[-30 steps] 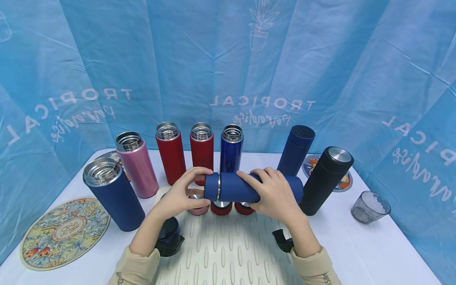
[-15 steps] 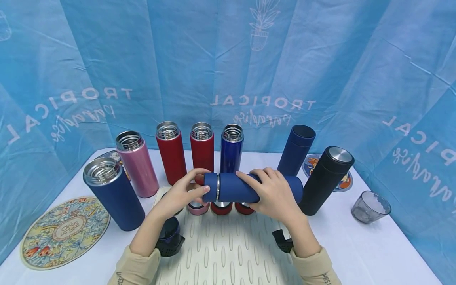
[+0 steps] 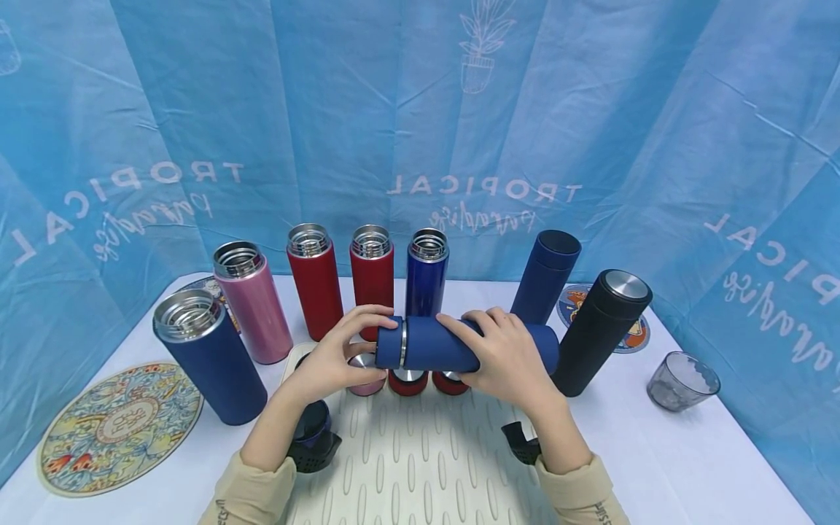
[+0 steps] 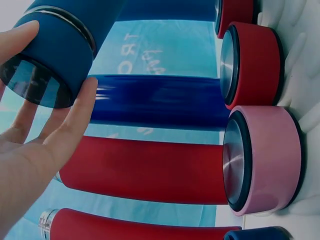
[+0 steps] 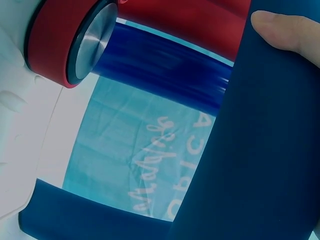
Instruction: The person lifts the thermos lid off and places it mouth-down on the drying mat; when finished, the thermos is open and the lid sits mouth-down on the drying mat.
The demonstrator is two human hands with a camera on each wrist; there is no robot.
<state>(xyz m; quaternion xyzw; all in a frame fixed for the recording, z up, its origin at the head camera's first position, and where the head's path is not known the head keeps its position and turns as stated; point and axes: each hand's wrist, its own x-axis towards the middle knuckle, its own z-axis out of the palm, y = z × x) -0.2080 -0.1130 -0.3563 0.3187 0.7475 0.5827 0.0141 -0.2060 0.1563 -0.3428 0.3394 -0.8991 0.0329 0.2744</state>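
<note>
A dark blue thermos (image 3: 429,347) lies level in the air in front of me, its capped end pointing left. My right hand (image 3: 505,357) grips its body from above; in the right wrist view the thumb (image 5: 280,31) lies along the blue side. The fingertips of my left hand (image 3: 335,361) hold the lid (image 4: 57,47), which sits against the body with a silver ring between them. In the left wrist view these fingers spread around the lid's rim, and its glossy flat end faces the palm. Below the thermos, pink (image 3: 366,380) and red (image 3: 407,383) lids rest on the tray.
Along the back stand uncapped flasks: pink (image 3: 256,313), red (image 3: 313,292), another red (image 3: 372,284) and shiny blue (image 3: 426,281). An uncapped navy flask (image 3: 216,375) is at left. Capped blue (image 3: 546,277) and black (image 3: 597,335) flasks and a glass (image 3: 682,383) stand right. A ribbed tray (image 3: 420,459) lies in front.
My left thumb rose onto the lid's side half a second ago and is now back at its lower edge, the fingers having shifted around the lid. The right hand stays put.
</note>
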